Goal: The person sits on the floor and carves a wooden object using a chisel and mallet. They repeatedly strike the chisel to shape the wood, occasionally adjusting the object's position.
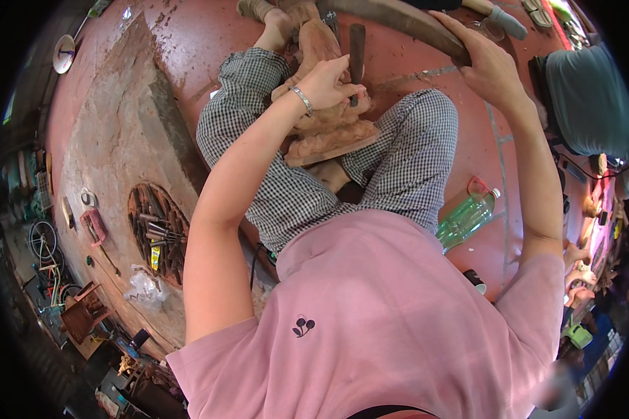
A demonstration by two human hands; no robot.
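My left hand, with a bracelet at its wrist, is closed around a dark chisel standing nearly upright. The chisel's lower end is against a reddish-brown wood carving, which lies between my bent legs and stretches away from me. Up at the right, my right hand grips the near end of a long, thick wooden club. The club slants up to the left, above the chisel, and runs to the picture's top edge. Part of the carving is hidden behind my left hand and forearm.
A large wooden slab lies at my left, with a round recess full of chisels, a pink-handled brush-like tool and a plastic bag. A green bottle is by my right knee. A grey-green covered seat stands far right.
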